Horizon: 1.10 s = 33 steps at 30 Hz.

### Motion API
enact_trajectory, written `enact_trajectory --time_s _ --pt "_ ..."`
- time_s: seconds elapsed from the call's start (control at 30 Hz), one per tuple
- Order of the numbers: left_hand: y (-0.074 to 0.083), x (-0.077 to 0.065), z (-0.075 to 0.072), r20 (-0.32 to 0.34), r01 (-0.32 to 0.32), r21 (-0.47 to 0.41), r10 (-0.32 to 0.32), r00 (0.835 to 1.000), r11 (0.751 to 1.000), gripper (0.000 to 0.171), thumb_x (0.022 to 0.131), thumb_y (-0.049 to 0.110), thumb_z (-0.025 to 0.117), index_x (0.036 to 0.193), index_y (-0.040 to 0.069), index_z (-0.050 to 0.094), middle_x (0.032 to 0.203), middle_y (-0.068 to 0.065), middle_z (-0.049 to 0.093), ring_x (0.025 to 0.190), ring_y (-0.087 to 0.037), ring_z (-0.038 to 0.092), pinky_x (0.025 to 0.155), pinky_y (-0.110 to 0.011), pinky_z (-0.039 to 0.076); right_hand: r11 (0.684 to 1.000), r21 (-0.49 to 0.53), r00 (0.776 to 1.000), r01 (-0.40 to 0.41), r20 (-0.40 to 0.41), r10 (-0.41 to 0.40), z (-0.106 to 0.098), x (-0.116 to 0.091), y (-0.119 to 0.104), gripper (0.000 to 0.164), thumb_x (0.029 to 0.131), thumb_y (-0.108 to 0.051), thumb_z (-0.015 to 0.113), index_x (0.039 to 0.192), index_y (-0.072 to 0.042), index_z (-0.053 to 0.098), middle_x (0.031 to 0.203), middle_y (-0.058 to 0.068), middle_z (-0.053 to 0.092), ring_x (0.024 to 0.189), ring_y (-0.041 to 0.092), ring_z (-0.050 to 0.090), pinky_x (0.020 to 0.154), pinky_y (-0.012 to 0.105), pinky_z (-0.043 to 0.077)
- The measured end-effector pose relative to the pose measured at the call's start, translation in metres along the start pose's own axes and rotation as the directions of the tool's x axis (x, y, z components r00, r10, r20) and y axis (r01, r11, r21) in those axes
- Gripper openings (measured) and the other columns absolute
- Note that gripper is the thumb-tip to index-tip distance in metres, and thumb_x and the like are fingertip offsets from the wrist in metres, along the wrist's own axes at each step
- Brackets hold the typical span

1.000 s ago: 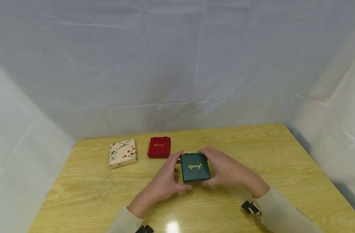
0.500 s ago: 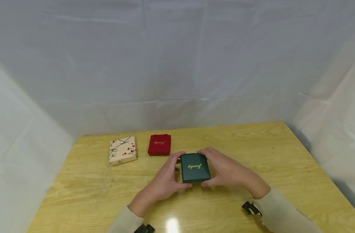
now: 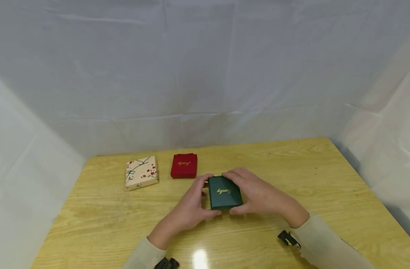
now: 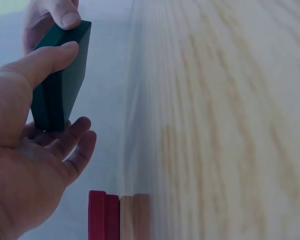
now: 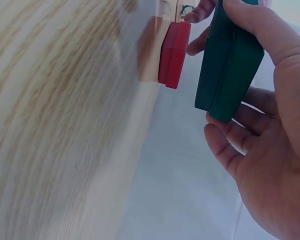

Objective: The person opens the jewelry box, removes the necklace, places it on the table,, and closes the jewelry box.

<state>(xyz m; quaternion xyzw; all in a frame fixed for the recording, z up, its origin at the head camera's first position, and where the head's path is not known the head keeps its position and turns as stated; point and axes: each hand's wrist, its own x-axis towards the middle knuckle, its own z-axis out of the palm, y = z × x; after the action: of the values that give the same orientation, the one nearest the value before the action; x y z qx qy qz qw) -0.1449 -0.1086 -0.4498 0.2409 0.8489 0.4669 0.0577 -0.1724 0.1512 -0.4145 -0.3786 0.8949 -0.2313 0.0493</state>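
A dark green jewelry box point(image 3: 225, 196) with gold lettering on its lid is held between both hands, its lid closed. My left hand point(image 3: 190, 209) grips its left side, thumb point(image 4: 57, 57) on the near edge and fingers at the far edge. On the opposite side my right hand point(image 3: 260, 192) grips it the same way, thumb point(image 5: 260, 22) along the near edge. Both wrist views show the green box point(image 4: 70, 82) raised off the table. Beyond the left hand lies a red jewelry box point(image 3: 183, 166), also closed.
A cream box point(image 3: 142, 173) with a red-blossom and branch pattern lies left of the red box. Everything rests on a wooden table point(image 3: 101, 224). White sheeting point(image 3: 205, 74) hangs behind the table and along both sides.
My right fingers have slid slightly left along the far edge of the green box, and the right thumb also sits a little further left. The left hand keeps its grip.
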Motion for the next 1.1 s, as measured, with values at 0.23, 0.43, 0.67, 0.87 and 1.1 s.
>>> enact_trajectory --time_s 0.23,0.43,0.67,0.87,1.1 --pt "0.0009 0.0004 -0.0011 0.007 0.002 0.011 -0.002 1.000 1.000 0.102 0.082 0.017 0.095 0.161 0.009 0.030 0.151 -0.004 0.046 0.129 -0.019 0.051 0.106 -0.044 0.051 1.000 -0.007 1.000 -0.005 0.008 0.006 -0.0007 0.0001 -0.0004 0.101 0.081 -0.045 0.093 0.160 -0.008 0.043 0.155 0.010 0.047 0.142 0.027 0.046 0.113 0.047 0.046" --pt "0.0010 0.0010 -0.0014 0.008 -0.005 0.008 0.005 1.000 1.000 0.102 0.082 0.016 0.095 0.161 0.011 0.030 0.152 -0.003 0.045 0.131 -0.019 0.051 0.106 -0.043 0.051 1.000 -0.005 1.000 -0.012 0.011 0.012 -0.0010 -0.0003 0.0000 0.100 0.081 -0.044 0.093 0.160 -0.009 0.043 0.155 0.009 0.047 0.141 0.025 0.047 0.112 0.046 0.047" --pt "0.0005 0.0011 -0.0011 0.009 -0.004 -0.003 0.004 1.000 1.000 0.103 0.082 0.015 0.095 0.162 0.013 0.030 0.153 -0.002 0.044 0.130 -0.019 0.051 0.106 -0.044 0.051 1.000 0.025 1.000 -0.019 0.002 0.019 -0.0012 0.0006 -0.0003 0.100 0.079 -0.043 0.094 0.159 -0.009 0.045 0.154 0.008 0.047 0.140 0.025 0.047 0.112 0.047 0.047" --pt "0.0010 0.0003 -0.0015 0.013 0.011 -0.017 -0.010 1.000 1.000 0.105 0.082 0.014 0.095 0.163 0.011 0.028 0.152 -0.003 0.045 0.129 -0.021 0.051 0.107 -0.045 0.050 0.999 0.039 1.000 -0.015 -0.007 0.015 0.0012 0.0008 -0.0003 0.100 0.078 -0.041 0.096 0.158 -0.009 0.045 0.153 0.007 0.048 0.139 0.024 0.048 0.112 0.047 0.047" --pt "0.0010 -0.0001 -0.0017 0.015 0.014 -0.018 -0.013 1.000 1.000 0.105 0.082 0.013 0.095 0.163 0.010 0.028 0.151 -0.003 0.045 0.127 -0.020 0.050 0.107 -0.045 0.050 0.999 0.038 1.000 -0.015 -0.012 0.016 0.0023 0.0006 -0.0009 0.100 0.078 -0.040 0.096 0.159 -0.009 0.045 0.153 0.008 0.048 0.140 0.025 0.048 0.112 0.048 0.046"
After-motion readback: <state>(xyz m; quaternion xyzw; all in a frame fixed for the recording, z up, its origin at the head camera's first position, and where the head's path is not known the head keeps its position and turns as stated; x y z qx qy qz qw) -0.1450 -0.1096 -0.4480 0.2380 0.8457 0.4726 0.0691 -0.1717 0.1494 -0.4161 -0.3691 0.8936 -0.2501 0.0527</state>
